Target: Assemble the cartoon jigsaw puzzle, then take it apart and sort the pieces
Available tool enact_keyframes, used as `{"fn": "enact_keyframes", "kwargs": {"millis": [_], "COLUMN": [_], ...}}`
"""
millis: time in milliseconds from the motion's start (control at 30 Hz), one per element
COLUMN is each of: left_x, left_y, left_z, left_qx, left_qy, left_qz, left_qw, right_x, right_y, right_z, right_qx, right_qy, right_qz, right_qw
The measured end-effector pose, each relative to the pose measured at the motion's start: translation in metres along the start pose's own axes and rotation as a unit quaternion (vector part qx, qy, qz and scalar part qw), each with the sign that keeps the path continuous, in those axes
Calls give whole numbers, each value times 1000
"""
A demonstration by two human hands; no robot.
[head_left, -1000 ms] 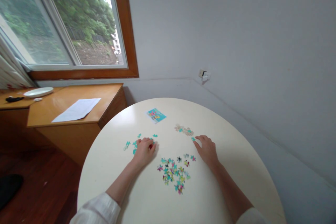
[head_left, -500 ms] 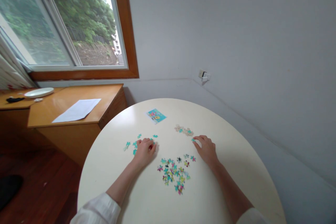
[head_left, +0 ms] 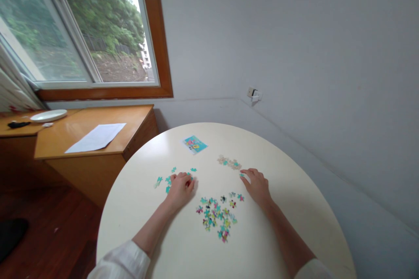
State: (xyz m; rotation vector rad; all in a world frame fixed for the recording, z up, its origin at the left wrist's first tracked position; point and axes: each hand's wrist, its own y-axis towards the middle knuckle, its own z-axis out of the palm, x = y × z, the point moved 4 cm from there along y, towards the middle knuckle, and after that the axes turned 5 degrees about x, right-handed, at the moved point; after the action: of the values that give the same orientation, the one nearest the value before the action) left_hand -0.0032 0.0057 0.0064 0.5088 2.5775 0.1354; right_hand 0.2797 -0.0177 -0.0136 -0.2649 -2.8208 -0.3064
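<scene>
My left hand (head_left: 181, 188) rests on the round cream table (head_left: 288, 226), fingers curled over some teal puzzle pieces (head_left: 159, 180) scattered at its left. My right hand (head_left: 258, 185) lies flat on the table with fingers stretched out, its fingertips touching a teal piece (head_left: 241, 175). Between the hands, nearer me, lies a heap of colourful puzzle pieces (head_left: 218, 218). A small cluster of pale, face-down pieces (head_left: 229, 162) sits just beyond my right hand. A small picture card (head_left: 194, 144) lies farther back.
A wooden desk (head_left: 65, 139) with a sheet of paper (head_left: 96, 136) and a white plate (head_left: 48, 115) stands left of the table, under a window. The grey wall with a socket (head_left: 253, 93) runs close behind and to the right.
</scene>
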Motion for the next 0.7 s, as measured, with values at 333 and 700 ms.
{"fn": "enact_keyframes", "kwargs": {"millis": [333,700], "left_x": [0,-1], "left_y": [0,0], "left_z": [-1,-1], "left_qx": [-1,4], "left_qy": [-6,0], "left_qz": [1,-3], "left_qw": [1000,1000], "right_x": [1,-7], "right_y": [-1,3], "right_z": [-5,3], "right_qx": [6,5], "right_qy": [17,23], "right_qz": [3,14], "right_qw": [1000,1000]}}
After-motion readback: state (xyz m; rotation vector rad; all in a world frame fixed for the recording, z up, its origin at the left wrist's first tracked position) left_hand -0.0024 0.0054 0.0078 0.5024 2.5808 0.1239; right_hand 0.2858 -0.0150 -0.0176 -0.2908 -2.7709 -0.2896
